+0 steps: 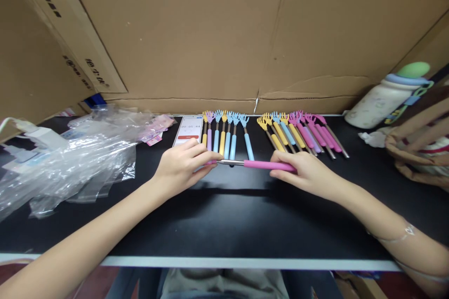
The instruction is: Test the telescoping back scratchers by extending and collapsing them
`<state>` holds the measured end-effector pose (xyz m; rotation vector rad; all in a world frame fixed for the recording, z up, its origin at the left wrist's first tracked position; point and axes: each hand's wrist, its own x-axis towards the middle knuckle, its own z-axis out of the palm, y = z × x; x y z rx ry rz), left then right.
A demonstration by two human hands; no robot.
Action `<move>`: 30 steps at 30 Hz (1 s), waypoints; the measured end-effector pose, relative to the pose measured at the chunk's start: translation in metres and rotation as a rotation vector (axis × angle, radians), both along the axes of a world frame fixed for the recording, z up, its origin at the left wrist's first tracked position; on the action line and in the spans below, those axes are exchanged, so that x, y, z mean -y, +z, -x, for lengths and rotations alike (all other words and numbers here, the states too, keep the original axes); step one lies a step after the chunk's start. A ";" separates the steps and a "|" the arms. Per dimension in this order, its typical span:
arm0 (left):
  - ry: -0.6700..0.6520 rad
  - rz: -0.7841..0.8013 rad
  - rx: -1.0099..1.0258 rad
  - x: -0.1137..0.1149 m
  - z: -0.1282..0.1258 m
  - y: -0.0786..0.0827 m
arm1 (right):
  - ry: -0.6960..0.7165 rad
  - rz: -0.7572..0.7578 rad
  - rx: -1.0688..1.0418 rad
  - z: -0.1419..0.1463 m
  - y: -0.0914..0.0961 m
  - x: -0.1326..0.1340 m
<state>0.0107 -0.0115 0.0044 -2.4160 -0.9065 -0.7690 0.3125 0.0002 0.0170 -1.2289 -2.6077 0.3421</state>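
Note:
Held level above the black table is a pink back scratcher (pixel 268 165) with a metal shaft. My left hand (pixel 185 162) is closed around its head end, which the fingers mostly hide. At the other end, my right hand (pixel 303 170) grips the tip of the pink sleeve. Behind my hands lies a row of blue, yellow and purple back scratchers (pixel 228 142), claws pointing to the back. Farther right sits a second group of yellow, blue, purple and pink back scratchers (pixel 308 135), packed close together and slanted.
A phone (pixel 188 130) showing a timer lies left of the row. Clear plastic bags (pixel 87 159) pile up at the left, beside a white charger (pixel 45 138). On the right are a tilted bottle (pixel 382 100) and a brown fabric bag (pixel 417 145). Cardboard (pixel 210 32) walls the back.

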 end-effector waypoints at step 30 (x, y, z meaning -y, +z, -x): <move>-0.044 0.099 0.087 0.002 0.000 -0.006 | 0.056 -0.105 -0.011 0.005 -0.004 0.008</move>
